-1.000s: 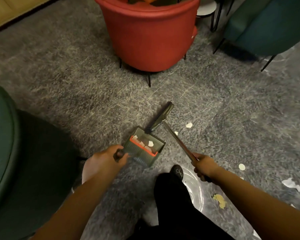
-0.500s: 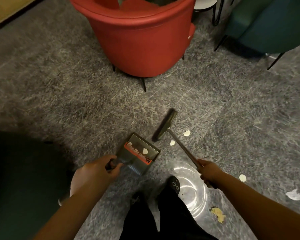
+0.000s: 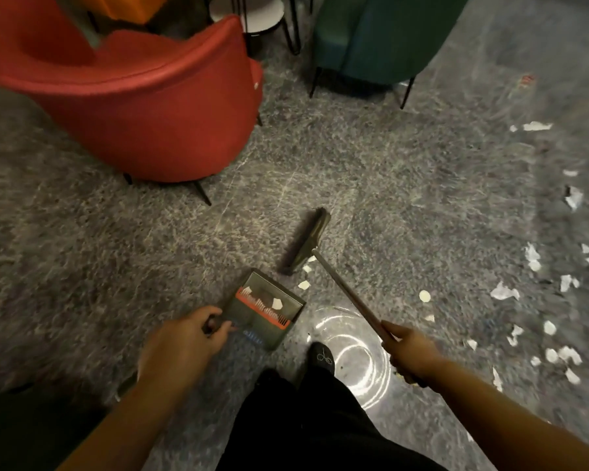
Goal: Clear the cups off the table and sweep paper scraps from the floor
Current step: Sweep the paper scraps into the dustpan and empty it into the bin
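Head view, looking down at a grey speckled floor point(image 3: 371, 171).

Left hand point(image 3: 181, 348) curled round the dark handle of a dustpan point(image 3: 264, 309), low and left of centre. Dustpan lying flat on the floor, its open mouth facing up and to the right, a red comb strip running across it. Two or three white paper scraps point(image 3: 277, 303) already inside the pan, beside the red strip.

Right hand point(image 3: 410, 353) gripping the lower end of a broom point(image 3: 346, 292), fingers wrapped round the pale stick. Stick slanting up and left from the hand to the dark broom head point(image 3: 308, 241), which rests on the floor just beyond the pan's upper right corner. Small white scraps just beside the broom head and the pan's right edge, one at the head's lower end, one round piece further right, near the stick.

Many more torn white scraps scattered over the floor along the right side, well apart from the pan.

Red armchair point(image 3: 143, 107) at upper left, on thin dark legs. Teal armchair point(image 3: 378, 35) at upper centre-right, also on thin legs. Between them, at the top edge, a small white round table point(image 3: 252, 11); no cups to be seen on the visible part.

Black trousers and a dark shoe point(image 3: 322, 355) at the bottom centre, beside a bright ring-shaped glare on the floor.
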Available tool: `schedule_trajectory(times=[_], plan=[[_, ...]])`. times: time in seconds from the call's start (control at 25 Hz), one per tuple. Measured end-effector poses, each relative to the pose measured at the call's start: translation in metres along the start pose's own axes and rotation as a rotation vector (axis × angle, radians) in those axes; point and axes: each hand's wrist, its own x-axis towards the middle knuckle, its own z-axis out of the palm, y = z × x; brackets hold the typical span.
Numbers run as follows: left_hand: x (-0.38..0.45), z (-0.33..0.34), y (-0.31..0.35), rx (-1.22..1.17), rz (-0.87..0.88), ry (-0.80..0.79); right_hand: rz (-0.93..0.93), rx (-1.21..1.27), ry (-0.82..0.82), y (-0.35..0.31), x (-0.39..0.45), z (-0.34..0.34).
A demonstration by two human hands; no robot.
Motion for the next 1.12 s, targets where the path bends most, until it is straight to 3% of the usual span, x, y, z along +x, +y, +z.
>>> schedule_trajectory(times=[0.28, 0.52, 0.68, 0.84, 1.0, 1.12], plan=[[0.024, -0.003, 0.021, 0.172, 0.229, 0.021, -0.012, -0.057, 0.189, -0.004, -0.004, -0.007], [0.044, 0.000, 0.038, 0.313, 0.325, -0.004, 0.035, -0.267, 0.204, -0.008, 0.026, -0.019], [0.056, 0.000, 0.044, 0.250, 0.297, -0.006, 0.114, -0.034, 0.087, -0.004, 0.041, -0.011], [0.064, 0.000, 0.049, 0.211, 0.278, -0.076, 0.148, 0.078, 0.073, 0.009, 0.040, 0.002], [0.068, 0.000, 0.054, 0.261, 0.270, -0.059, 0.168, 0.336, -0.061, 0.004, 0.047, 0.004], [0.073, -0.002, 0.058, 0.273, 0.258, -0.052, 0.175, 0.395, -0.098, -0.006, 0.055, 0.003]])
